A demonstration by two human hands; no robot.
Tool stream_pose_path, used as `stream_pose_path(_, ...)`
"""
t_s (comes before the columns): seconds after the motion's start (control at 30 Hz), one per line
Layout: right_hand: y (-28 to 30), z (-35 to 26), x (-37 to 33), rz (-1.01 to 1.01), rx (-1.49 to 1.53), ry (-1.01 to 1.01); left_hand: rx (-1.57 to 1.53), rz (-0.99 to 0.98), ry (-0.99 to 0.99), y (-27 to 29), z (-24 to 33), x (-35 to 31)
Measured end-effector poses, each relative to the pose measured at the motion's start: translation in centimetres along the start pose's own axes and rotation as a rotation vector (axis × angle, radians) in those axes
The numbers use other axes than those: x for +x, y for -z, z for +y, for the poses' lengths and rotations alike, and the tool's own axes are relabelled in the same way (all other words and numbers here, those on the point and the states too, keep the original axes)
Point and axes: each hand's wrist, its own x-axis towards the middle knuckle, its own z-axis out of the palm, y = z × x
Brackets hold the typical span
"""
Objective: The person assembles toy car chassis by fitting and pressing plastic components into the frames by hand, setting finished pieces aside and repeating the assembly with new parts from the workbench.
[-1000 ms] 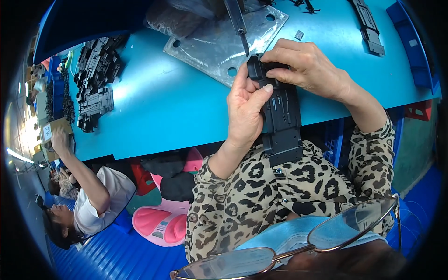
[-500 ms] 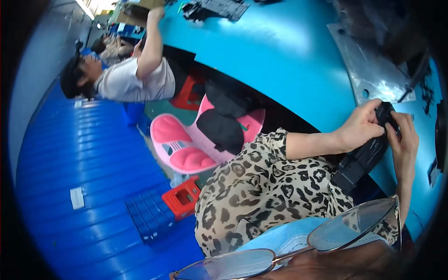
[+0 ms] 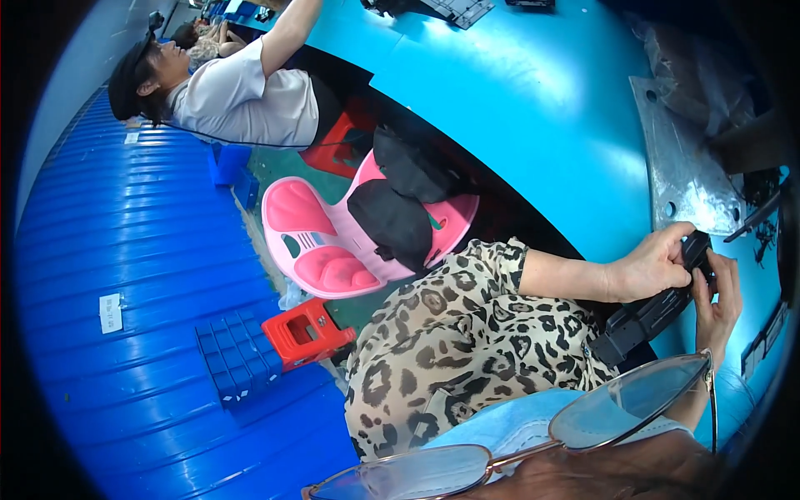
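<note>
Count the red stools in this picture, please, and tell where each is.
2. One red stool is next to the blue crate; the other, partly hidden, is near the co-worker in white. More may be hidden under the table.

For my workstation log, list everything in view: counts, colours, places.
Long part: one, black, held
Other parts: several, black, on table
Table: one, blue, upper right
Holed plate: one, grey, on table
Seat: one, pink, centre-left
Cloth: two pieces, black, on seat
Stools: two, red, near seat
Bins: several, blue, left
Co-workers: at least two, nearest white-topped, upper left
Glasses: one, metal-framed, bottom
Mask: one, light blue, bottom
Left hand: one, bare, gripping part
Right hand: one, bare, part's end
</note>
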Motion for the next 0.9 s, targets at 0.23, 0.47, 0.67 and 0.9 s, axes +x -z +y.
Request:
stream_pose_path(0.23, -0.5, -0.2, -0.3, 0.052, 0.022, -0.069, 0.065, -0.014, 0.001, 0.2, 0.3, 0.2)
stream_pose_path(0.47, -0.2, -0.6, -0.7, 0.058, -0.136, -0.079, 0.1, 0.012, 0.02, -0.4, 0.9, 0.2)
stream_pose_path(0.67, -0.9, 0.9, -0.4, 0.008, -0.122, 0.165, 0.42, 0.154, -0.025, 0.3, 0.2, 0.1)
stream_pose_path(0.9, -1.1, 0.9, -0.1, 0.032, 0.021, 0.016, 0.591, 0.186, -0.176, 1.0, -0.5, 0.3)
